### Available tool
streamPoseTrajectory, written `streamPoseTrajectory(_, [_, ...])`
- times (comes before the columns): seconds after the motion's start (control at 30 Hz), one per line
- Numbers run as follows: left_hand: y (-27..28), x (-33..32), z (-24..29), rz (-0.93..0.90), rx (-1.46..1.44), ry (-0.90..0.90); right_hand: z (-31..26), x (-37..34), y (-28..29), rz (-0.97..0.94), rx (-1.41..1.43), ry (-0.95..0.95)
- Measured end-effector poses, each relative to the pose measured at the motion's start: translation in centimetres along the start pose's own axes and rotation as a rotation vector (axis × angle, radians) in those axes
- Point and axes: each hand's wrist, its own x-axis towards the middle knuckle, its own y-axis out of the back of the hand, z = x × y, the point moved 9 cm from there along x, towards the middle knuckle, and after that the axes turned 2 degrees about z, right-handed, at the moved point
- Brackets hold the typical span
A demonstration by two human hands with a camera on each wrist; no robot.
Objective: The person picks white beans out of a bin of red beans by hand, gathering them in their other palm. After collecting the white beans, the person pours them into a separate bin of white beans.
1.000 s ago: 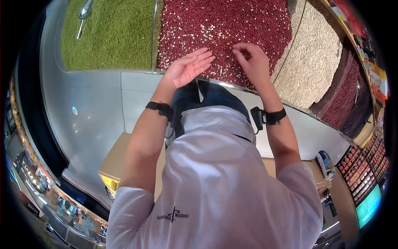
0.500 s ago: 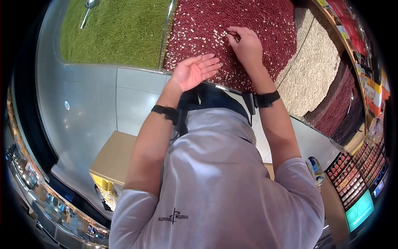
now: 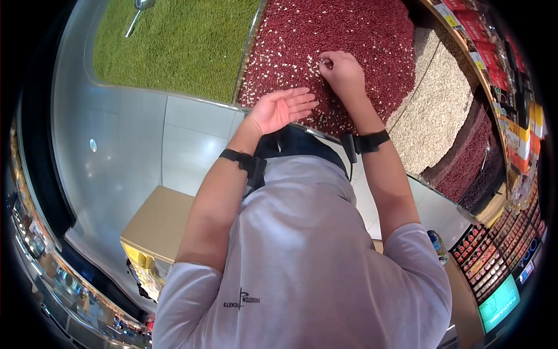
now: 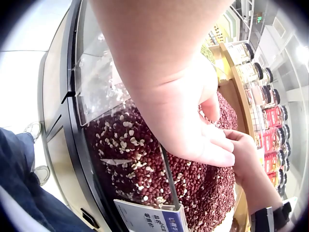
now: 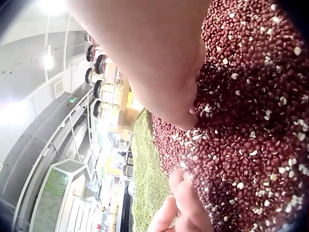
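Note:
In the head view my left hand (image 3: 280, 113) is held palm up with straight fingers above the near edge of the red beans (image 3: 360, 35). Its thumb stands apart from the fingers in the left wrist view. My right hand (image 3: 346, 72) reaches farther over the beans, thumb and forefinger curled toward each other. Close to their tips lie pale kernels (image 5: 235, 76), scattered thickly among the beans. The right wrist view has these fingertips (image 5: 192, 121) right at the bean surface, partly hidden by the hand; I cannot tell whether they pinch a kernel.
To the left, a bin of green beans (image 3: 174, 49) holds a metal scoop (image 3: 137, 17). Pale grain (image 3: 439, 102) lies to the right, behind a clear divider. A price sign (image 4: 149, 216) fronts the bin. Jars (image 4: 273, 116) line a shelf beyond.
My right hand reached farther over the beans, then stayed near the pale kernels as its thumb and forefinger curled. The left hand stays palm up. The head view has shifted across the bins.

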Motion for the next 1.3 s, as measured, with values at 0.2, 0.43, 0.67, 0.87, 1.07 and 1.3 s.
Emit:
streamPoseTrajectory(0.2, [-0.1,0.0,0.0,0.016,0.001,0.008,0.2,-0.2,-0.7,-0.053,-0.006,-0.002])
streamPoseTrajectory(0.43, [0.0,0.0,-0.1,0.038,-0.011,0.013,0.5,-0.7,0.5,0.068,0.119,0.051])
streamPoseTrajectory(0.67, [0.1,0.2,-0.1,0.030,0.004,0.003,4.1,-2.1,-0.7,-0.217,0.503,-0.476])
streamPoseTrajectory(0.87, [0.3,0.3,0.0,0.028,0.009,-0.003,5.0,-3.3,-1.3,-0.197,1.109,-0.641])
streamPoseTrajectory(1.07, [-0.7,0.2,0.0,0.055,0.026,-0.015,-1.8,-4.1,1.6,-0.305,0.676,-0.297])
streamPoseTrajectory(1.3, [0.4,1.0,-0.3,-0.106,-0.074,0.030,-9.9,-7.0,-0.1,-0.227,0.240,0.344])
